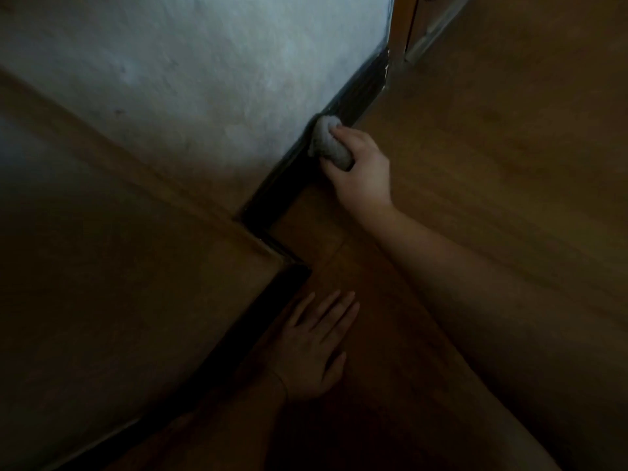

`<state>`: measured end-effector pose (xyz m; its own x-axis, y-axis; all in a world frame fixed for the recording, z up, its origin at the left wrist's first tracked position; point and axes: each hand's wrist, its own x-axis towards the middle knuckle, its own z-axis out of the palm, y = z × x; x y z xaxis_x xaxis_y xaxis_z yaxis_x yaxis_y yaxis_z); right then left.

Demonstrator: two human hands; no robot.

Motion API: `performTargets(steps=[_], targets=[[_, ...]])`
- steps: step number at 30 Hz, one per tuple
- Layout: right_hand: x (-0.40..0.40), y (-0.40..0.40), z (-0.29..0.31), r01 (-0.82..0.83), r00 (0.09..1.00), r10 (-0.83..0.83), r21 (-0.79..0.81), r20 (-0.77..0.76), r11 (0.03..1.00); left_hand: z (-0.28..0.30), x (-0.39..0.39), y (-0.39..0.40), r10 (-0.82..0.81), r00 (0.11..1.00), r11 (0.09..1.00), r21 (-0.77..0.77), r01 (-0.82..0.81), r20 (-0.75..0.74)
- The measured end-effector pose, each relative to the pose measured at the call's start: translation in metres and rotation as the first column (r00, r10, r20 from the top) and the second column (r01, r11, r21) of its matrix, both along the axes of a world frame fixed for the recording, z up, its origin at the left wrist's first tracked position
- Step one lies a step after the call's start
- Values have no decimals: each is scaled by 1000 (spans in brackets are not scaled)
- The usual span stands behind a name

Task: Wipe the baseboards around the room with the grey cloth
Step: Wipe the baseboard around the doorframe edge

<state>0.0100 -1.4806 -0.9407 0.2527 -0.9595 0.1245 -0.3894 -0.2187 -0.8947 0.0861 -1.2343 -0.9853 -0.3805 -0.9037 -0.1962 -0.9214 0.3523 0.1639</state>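
A bunched grey cloth (329, 144) presses against the dark baseboard (356, 93) at the foot of a pale wall (210, 79), roughly midway along the stretch that runs from an inner corner up to a door frame (401, 25). The right hand (360, 171) grips the wad, fingers and thumb curled round it, arm reaching out across the wooden floor (509, 147). The left hand (314, 348) lies flat on the floor with fingers straight and slightly spread, holding nothing, just beside another run of baseboard (234, 338) beneath a brown panel (119, 266).

The light is poor, and that is the main hazard: dust left on dark trim would be hard to spot, so patches may go unwiped. The cloth is balled small and appears to cover only part of the board's height, so a single pass could miss its top edge or its foot. The stepped corner (272, 239) between the two runs looks tight, and a rounded wad may skim past it. With weight apparently on the flat left hand and the right arm stretched, a slip on the smooth floor could jolt the cloth off the board.
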Motion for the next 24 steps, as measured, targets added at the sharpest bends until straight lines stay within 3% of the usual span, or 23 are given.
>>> performTargets(steps=[16,24], targets=[[17,75,-15,-349,934,347,11,84,937,-2,1,-1,-41,999,995,-90,42,14],[6,57,-5,-532,846,534,84,3,843,1,0,-1,-10,999,1000,0,10,37]])
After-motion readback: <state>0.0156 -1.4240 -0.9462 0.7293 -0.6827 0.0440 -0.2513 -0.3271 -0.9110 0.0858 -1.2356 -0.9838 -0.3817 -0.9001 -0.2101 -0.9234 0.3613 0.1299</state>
